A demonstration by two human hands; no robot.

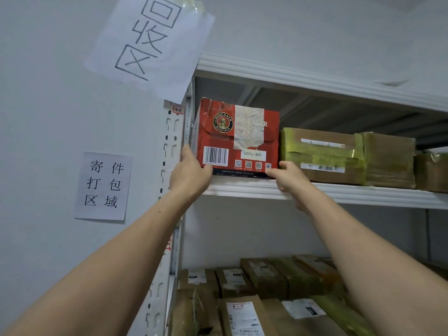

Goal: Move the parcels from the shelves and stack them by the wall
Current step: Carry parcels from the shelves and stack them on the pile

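Note:
A red Paulaner carton (238, 138) with a barcode and a torn white label stands at the left end of the upper shelf (339, 192). My left hand (190, 172) grips its lower left corner, thumb up along the left side. My right hand (287, 178) holds its lower right corner, thumb on the front face and fingers curled over the shelf's front edge. To the right of the carton lies a brown parcel wrapped in yellow-green tape (322, 156), close against it.
More taped brown parcels (390, 161) fill the upper shelf to the right. The lower shelf holds several labelled cardboard parcels (244, 314). A white slotted upright post (169, 151) and a white wall with two paper signs (104, 185) stand on the left.

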